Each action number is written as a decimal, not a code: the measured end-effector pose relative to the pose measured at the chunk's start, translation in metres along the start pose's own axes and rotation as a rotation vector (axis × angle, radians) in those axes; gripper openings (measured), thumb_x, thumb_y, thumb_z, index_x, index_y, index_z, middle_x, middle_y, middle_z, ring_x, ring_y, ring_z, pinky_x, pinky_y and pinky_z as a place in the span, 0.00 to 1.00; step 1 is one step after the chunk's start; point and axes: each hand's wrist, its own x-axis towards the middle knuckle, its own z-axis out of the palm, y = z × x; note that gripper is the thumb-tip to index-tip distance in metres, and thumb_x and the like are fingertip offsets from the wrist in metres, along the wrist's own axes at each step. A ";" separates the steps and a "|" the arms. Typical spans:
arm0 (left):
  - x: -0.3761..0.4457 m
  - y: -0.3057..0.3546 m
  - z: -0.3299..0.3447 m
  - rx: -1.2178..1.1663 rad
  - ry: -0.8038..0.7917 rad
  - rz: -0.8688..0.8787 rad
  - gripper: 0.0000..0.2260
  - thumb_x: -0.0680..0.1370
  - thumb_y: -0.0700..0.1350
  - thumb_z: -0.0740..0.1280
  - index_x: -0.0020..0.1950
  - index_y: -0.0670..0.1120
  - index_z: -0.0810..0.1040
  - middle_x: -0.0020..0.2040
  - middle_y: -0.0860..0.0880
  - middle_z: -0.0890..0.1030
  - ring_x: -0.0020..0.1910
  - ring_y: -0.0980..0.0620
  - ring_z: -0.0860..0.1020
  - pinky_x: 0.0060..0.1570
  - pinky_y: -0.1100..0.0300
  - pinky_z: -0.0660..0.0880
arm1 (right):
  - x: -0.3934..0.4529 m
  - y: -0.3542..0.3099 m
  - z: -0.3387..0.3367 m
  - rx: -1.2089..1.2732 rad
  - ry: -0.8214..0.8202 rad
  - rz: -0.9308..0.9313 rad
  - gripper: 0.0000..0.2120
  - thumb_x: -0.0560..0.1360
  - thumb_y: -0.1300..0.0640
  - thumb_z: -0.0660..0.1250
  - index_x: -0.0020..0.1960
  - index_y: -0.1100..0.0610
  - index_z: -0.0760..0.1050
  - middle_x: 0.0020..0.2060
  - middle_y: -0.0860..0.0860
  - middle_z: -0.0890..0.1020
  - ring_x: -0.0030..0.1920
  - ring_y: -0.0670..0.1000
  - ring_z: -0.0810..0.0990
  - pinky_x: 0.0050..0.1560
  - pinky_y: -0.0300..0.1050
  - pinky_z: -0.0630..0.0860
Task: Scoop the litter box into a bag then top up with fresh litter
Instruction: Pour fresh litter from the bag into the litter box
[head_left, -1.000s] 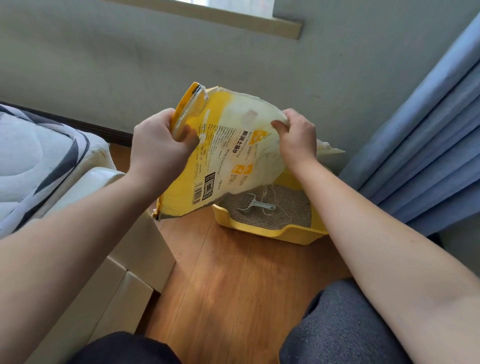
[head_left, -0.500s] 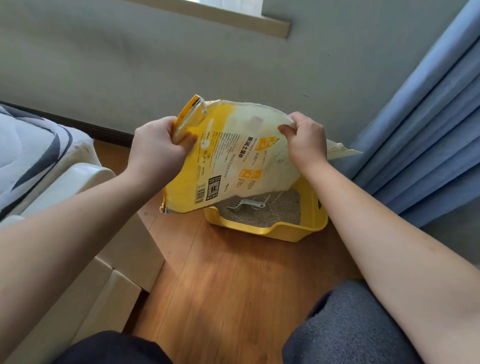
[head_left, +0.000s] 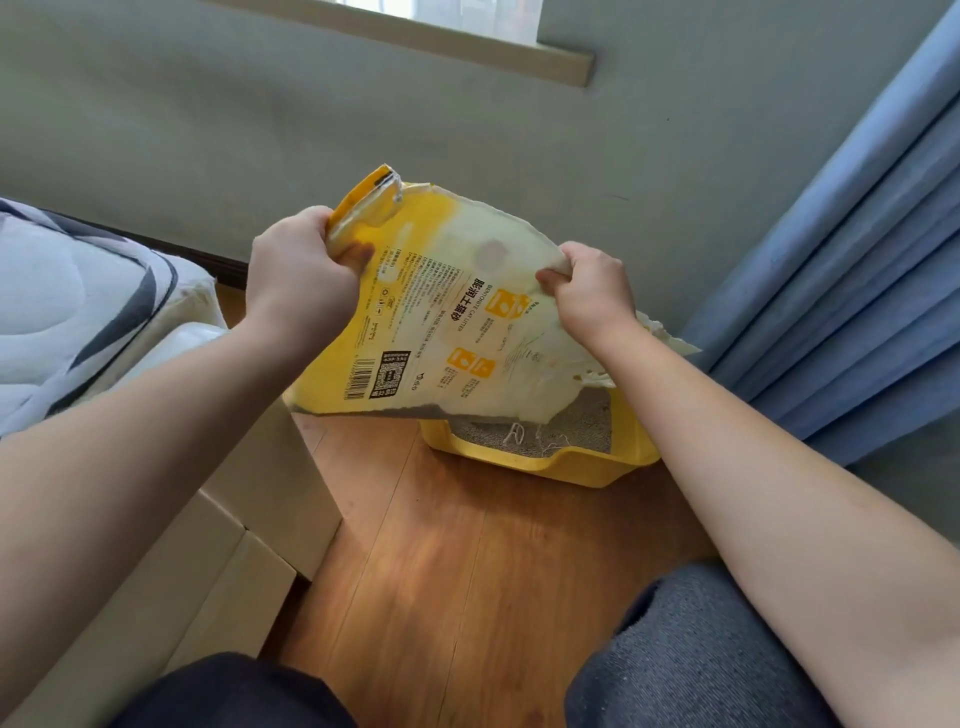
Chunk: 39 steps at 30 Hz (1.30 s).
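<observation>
- Two hands grasp the yellow-and-white woven litter bag (head_left: 457, 312), held tilted above the yellow plastic litter box (head_left: 587, 462) on the wooden floor (head_left: 467, 571).
- Your left hand (head_left: 298, 275) clenches the bag's folded yellow corner; your right hand (head_left: 589, 288) pinches its upper white edge.
- Grey litter (head_left: 584, 421) fills the box, where a pale scoop (head_left: 511, 439) lies partly hidden behind the bag.
- Blue curtains (head_left: 857, 286) hang right of the box.

Bare forearms, no sleeves; grey trouser leg (head_left: 691, 654), dark one (head_left: 234, 691).
</observation>
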 end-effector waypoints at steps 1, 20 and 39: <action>0.001 0.000 0.000 0.011 0.008 -0.010 0.07 0.79 0.46 0.65 0.46 0.43 0.76 0.39 0.46 0.77 0.40 0.46 0.76 0.36 0.54 0.72 | -0.001 -0.001 0.002 0.018 -0.003 0.003 0.05 0.76 0.53 0.65 0.45 0.54 0.76 0.42 0.52 0.81 0.44 0.55 0.77 0.42 0.45 0.72; 0.001 -0.012 0.010 -0.096 -0.170 -0.250 0.03 0.77 0.46 0.68 0.45 0.48 0.79 0.42 0.47 0.82 0.43 0.46 0.81 0.46 0.45 0.81 | -0.002 0.007 0.004 -0.029 0.019 -0.006 0.06 0.76 0.50 0.65 0.43 0.51 0.75 0.40 0.51 0.80 0.44 0.56 0.76 0.40 0.46 0.68; -0.011 -0.010 0.030 0.116 -0.408 -0.084 0.12 0.72 0.46 0.74 0.53 0.51 0.76 0.46 0.52 0.79 0.44 0.54 0.77 0.33 0.61 0.71 | -0.012 0.016 -0.022 -0.287 0.059 -0.278 0.08 0.78 0.51 0.64 0.49 0.52 0.80 0.44 0.51 0.83 0.47 0.55 0.77 0.49 0.46 0.64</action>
